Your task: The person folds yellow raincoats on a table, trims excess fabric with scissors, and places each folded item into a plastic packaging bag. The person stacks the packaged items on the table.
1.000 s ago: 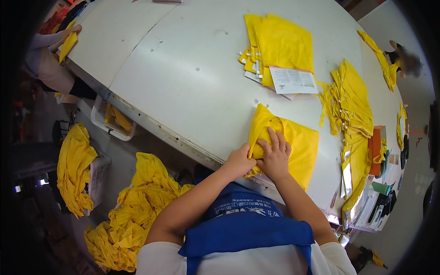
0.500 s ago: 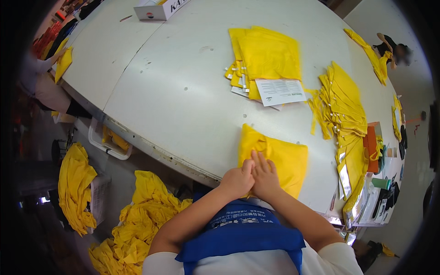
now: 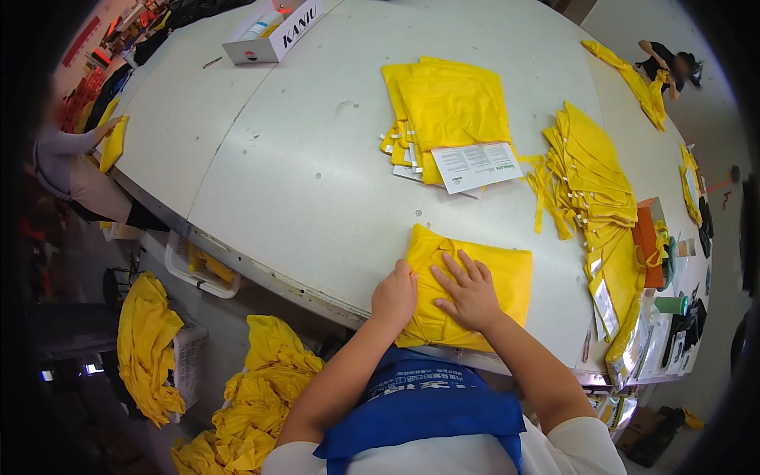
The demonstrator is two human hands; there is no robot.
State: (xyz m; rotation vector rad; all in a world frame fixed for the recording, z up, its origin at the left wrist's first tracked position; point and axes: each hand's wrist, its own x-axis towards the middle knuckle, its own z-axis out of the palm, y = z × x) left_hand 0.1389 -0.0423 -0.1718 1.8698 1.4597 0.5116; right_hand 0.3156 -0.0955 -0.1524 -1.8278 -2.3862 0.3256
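Observation:
A folded piece of yellow fabric (image 3: 503, 293) lies at the table's near edge, right in front of me. My left hand (image 3: 395, 297) is closed at its left border, the fingers curled over the edge and partly hidden. On top of the fabric rests my right hand (image 3: 467, 291), flat with the fingers spread. Creases run across the cloth between both hands. Beyond it sits a stack of folded yellow pieces (image 3: 459, 103) with white tags along its left side and a white printed sheet (image 3: 476, 166) at its near edge.
Fanned yellow pieces (image 3: 594, 166) lie at the right, beside an orange box (image 3: 647, 245) and a green roll (image 3: 671, 305). A white open box (image 3: 273, 36) stands at the far left. Yellow fabric heaps (image 3: 265, 396) fill the floor at left. Two other people handle yellow cloth.
My hands were together over the fabric. Now they are apart: the left has moved to its left border, the right lies spread on top. The view has shifted slightly.

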